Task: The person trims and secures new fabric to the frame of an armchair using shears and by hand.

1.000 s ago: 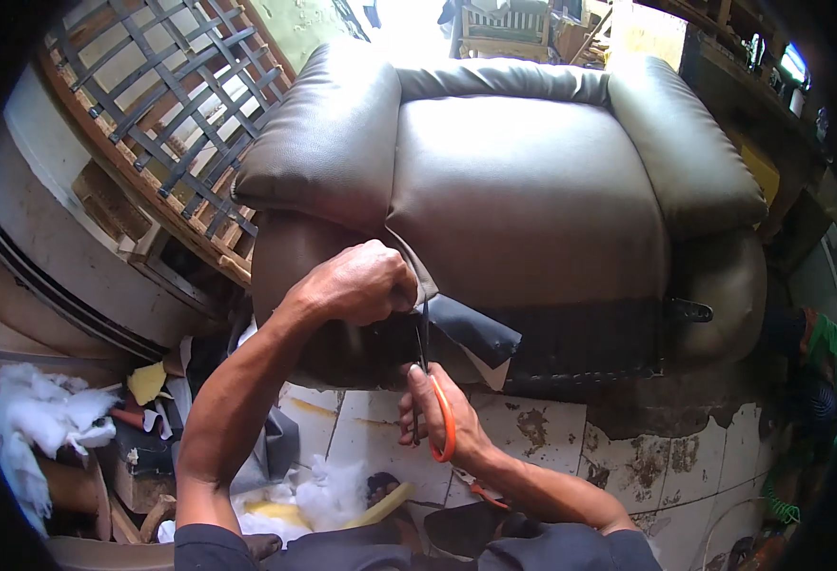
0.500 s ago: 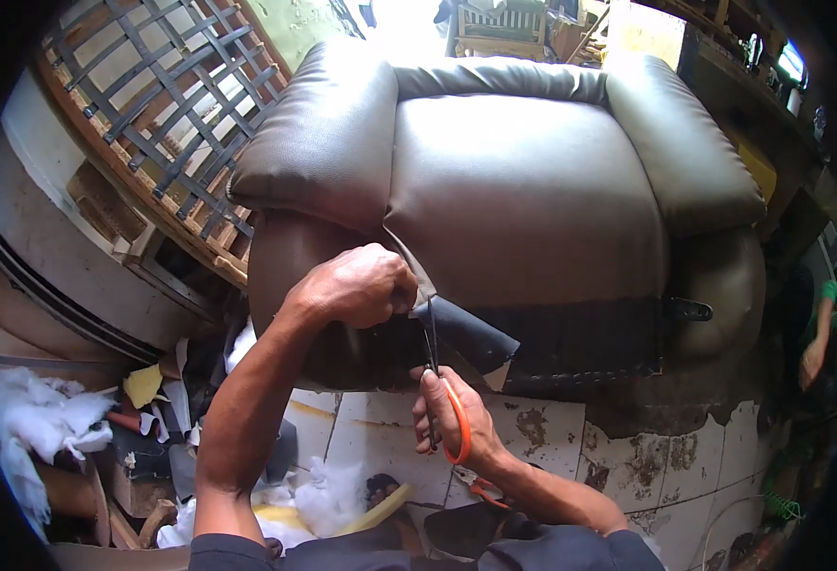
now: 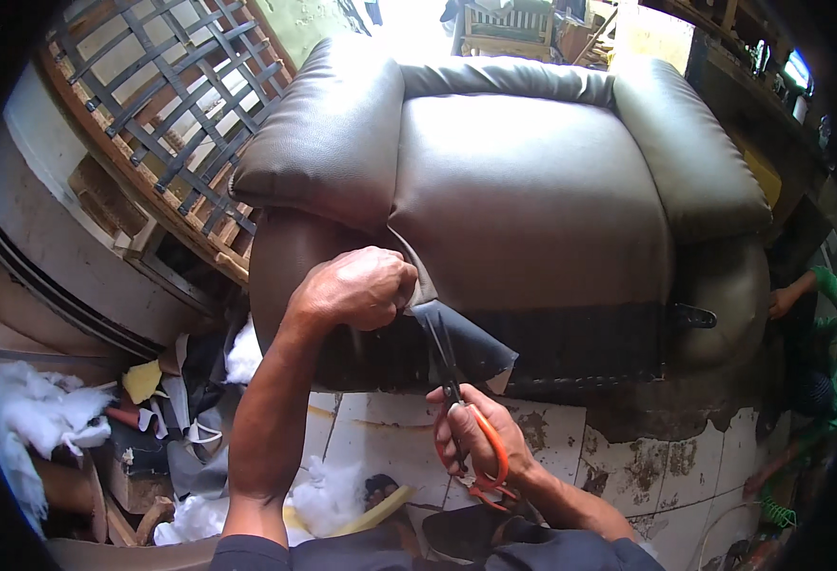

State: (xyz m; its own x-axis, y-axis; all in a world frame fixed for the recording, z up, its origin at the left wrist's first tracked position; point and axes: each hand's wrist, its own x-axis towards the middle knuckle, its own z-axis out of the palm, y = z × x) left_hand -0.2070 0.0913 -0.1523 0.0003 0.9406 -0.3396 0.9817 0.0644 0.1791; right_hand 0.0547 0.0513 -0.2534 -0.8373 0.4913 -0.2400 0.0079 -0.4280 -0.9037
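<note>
At the lower front of the brown padded chair (image 3: 532, 209), left of centre, a loose cover flap (image 3: 477, 341) stands out from the body. The left hand (image 3: 356, 287) is closed in a fist on the upper end of the flap; its fingertips are hidden. This hold appears to keep the material taut and clear of the chair. The right hand (image 3: 487, 433) is closed around the orange-handled scissors (image 3: 452, 391), whose blades point upward, parted in a narrow V. This grip seems to align the blades with the flap; whether they touch it cannot be told. The hands are apart, the left one higher.
</note>
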